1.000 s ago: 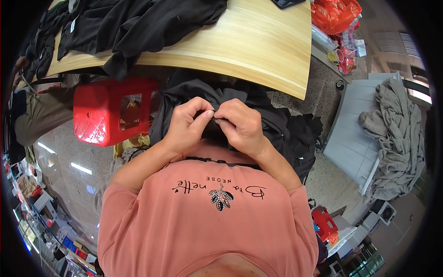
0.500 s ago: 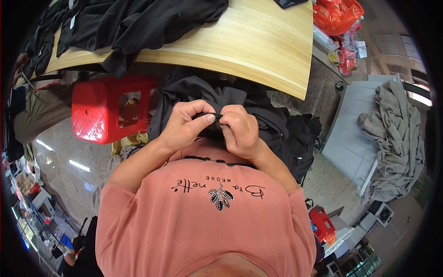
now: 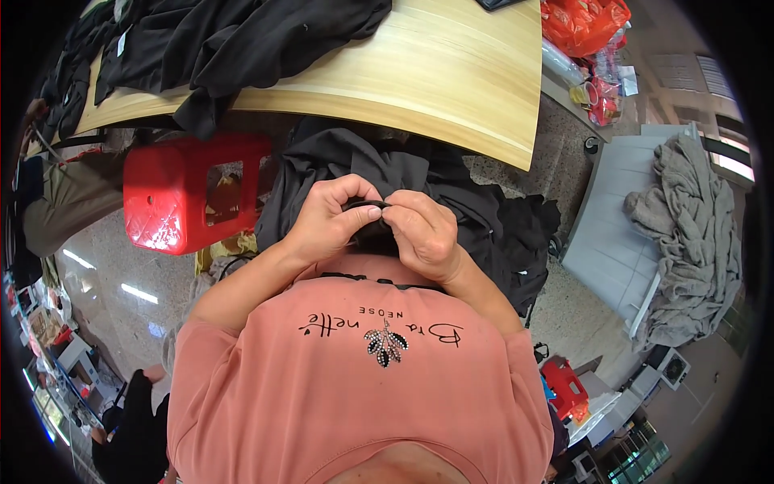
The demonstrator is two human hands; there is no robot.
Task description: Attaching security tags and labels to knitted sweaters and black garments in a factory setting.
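Black cloth (image 3: 347,157) lies bunched over my lap and spreads to the right. My left hand (image 3: 326,222) pinches a narrow folded edge of this cloth between thumb and forefinger. Close against it, my right hand (image 3: 425,234) grips the same edge, its fingertips almost meeting my left thumb. Exactly what sits between the right fingertips is partly hidden by the fingers. Both hands are held just above the lap, in front of my pink shirt (image 3: 387,403).
A wooden table (image 3: 435,81) stands ahead, with black garments (image 3: 242,48) on its left. At left is a red plastic stool (image 3: 161,194), beside another person's leg (image 3: 81,194). Grey cloth (image 3: 693,234) lies on a pale cart (image 3: 613,218) at right. Red bags (image 3: 588,24) lie beyond the table.
My right hand has turned slightly, its fingers now straighter at the cloth edge. My left hand keeps its pinch. At lower left, a person in black has shifted.
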